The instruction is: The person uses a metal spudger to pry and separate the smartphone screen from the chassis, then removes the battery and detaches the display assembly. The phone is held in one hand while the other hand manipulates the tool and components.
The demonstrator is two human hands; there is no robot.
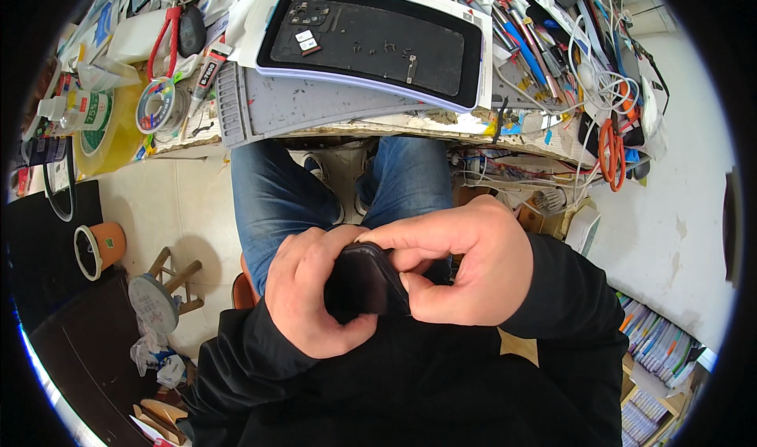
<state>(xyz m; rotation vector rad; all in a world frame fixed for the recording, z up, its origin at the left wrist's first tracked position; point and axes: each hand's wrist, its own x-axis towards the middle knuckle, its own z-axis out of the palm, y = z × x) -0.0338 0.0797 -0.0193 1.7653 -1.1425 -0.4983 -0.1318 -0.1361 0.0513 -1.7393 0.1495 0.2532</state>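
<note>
Your cluttered workbench bears a dark tray. Over your lap, your right hand pinches the right edge of a black phone-like device; your left hand curls around its left. The tray holds 2 white squares and smaller dark bits.

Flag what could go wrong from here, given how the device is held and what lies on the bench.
The dark device sits between the left hand and right hand, away from the bench, so a slip might drop it onto the tiled floor.
Small loose pieces lie in the purple-edged tray; a knock could scatter them.
</note>
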